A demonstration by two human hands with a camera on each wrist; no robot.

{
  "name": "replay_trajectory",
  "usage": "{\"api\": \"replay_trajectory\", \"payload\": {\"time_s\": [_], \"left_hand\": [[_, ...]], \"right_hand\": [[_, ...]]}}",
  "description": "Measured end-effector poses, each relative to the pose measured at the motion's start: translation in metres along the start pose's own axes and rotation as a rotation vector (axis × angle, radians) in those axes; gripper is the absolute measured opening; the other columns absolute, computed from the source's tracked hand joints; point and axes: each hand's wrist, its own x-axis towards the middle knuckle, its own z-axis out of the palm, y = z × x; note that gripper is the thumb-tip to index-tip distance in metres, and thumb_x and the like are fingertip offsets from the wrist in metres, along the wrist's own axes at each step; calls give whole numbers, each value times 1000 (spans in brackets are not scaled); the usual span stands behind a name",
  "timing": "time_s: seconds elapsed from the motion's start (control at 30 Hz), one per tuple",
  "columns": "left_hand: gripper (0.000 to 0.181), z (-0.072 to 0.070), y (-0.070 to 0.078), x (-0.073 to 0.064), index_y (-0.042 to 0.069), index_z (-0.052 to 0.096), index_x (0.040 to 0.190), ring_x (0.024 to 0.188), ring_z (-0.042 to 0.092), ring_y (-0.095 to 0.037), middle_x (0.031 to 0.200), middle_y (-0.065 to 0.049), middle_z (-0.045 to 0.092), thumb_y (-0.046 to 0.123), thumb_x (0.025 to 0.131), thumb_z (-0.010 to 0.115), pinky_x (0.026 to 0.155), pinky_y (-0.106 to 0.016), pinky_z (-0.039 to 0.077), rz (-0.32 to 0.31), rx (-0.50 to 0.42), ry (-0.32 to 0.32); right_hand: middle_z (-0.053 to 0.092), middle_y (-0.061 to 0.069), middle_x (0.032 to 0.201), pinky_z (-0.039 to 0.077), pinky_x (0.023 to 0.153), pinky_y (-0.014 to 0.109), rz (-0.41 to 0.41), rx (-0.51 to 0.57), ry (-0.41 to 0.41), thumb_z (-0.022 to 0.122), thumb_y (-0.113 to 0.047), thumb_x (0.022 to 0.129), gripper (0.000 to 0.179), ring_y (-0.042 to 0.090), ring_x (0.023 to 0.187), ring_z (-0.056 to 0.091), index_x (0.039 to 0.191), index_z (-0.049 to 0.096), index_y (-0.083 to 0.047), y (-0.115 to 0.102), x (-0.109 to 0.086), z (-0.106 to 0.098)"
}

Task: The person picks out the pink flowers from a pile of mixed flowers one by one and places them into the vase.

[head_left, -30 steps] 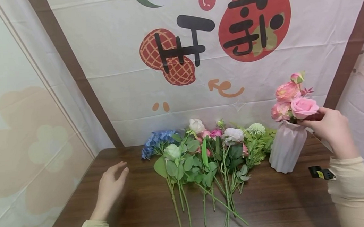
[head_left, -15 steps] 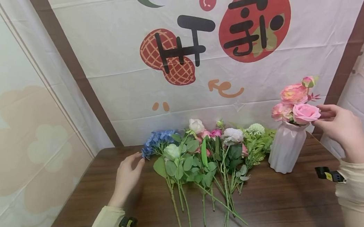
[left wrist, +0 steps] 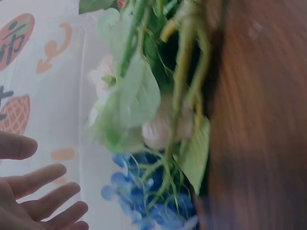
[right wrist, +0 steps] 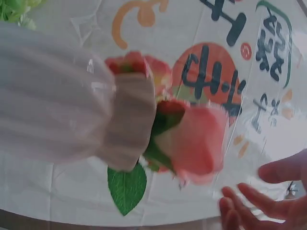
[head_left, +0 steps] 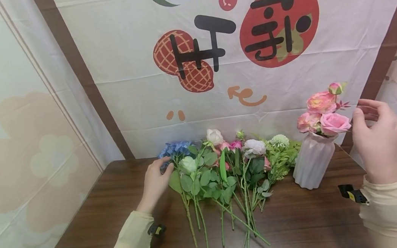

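Note:
My left hand [head_left: 157, 181] reaches to the blue hydrangea [head_left: 174, 150] at the left end of the flowers, its relaxed fingers overlapping the petals in the head view. In the left wrist view those fingers [left wrist: 45, 184] are spread with nothing between them. My right hand [head_left: 378, 139] is raised beside the white pleated vase [head_left: 313, 162], fingers loosely bent and holding nothing. Out of the vase rise a pink rose [head_left: 335, 124], peach-pink blooms [head_left: 321, 102] and a bud. The right wrist view shows the rose [right wrist: 199, 143] apart from the fingertips, with a green leaf [right wrist: 127, 189] below the rim.
Several stemmed flowers lie across the brown wooden table [head_left: 98, 213], among them a pale green rose [head_left: 188, 165], a white peony-like bloom [head_left: 254, 148] and green fern foliage [head_left: 284, 156]. Their stems point toward the front. A printed white cloth [head_left: 132, 101] hangs behind the table.
My left hand has moved right and forward to the blue hydrangea. My right hand has let go of the pink rose and drawn away to the right; the blooms have shifted slightly right in the vase.

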Motion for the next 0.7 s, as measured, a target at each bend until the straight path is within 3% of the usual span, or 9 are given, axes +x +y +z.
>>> {"api": "replay_trajectory", "payload": {"time_s": [0.1, 0.23, 0.37, 0.5, 0.7], "left_hand": [[37, 5, 9, 4, 6, 59, 127, 122, 48, -36, 131, -16, 56, 24, 94, 56, 106, -54, 33, 31, -15, 5], [36, 12, 21, 7, 7, 60, 125, 124, 47, -36, 129, -17, 58, 23, 93, 58, 111, -55, 24, 58, -36, 16], [36, 20, 33, 10, 8, 62, 123, 117, 52, -34, 127, -15, 60, 26, 92, 58, 101, -52, 36, 41, -56, 14], [36, 29, 44, 14, 6, 62, 122, 110, 56, -33, 123, -15, 62, 25, 91, 59, 96, -50, 42, 26, -63, 9], [35, 43, 61, 17, 7, 62, 121, 109, 58, -33, 121, -13, 63, 26, 91, 60, 88, -48, 48, -41, -74, -34]], "right_hand": [[61, -17, 95, 33, 66, 6, -110, 78, 101, 55, -33, 92, 34, -19, 75, 44, 118, 66, -15, -6, -8, 8], [54, -29, 87, 36, 65, 7, -206, 158, 122, 58, -33, 91, 30, -16, 72, 48, 111, 70, -13, -15, -18, 17], [66, -10, 88, 37, 64, 4, -273, 187, 110, 60, -31, 91, 29, -19, 71, 48, 106, 71, -10, -23, -28, 27], [71, 12, 90, 36, 64, -1, -326, 188, 67, 59, -26, 92, 27, -26, 69, 45, 103, 71, -5, -26, -36, 39], [73, 13, 82, 36, 60, -1, -360, 201, -9, 59, -26, 93, 27, -28, 66, 44, 98, 71, -2, -26, -45, 59]]}}
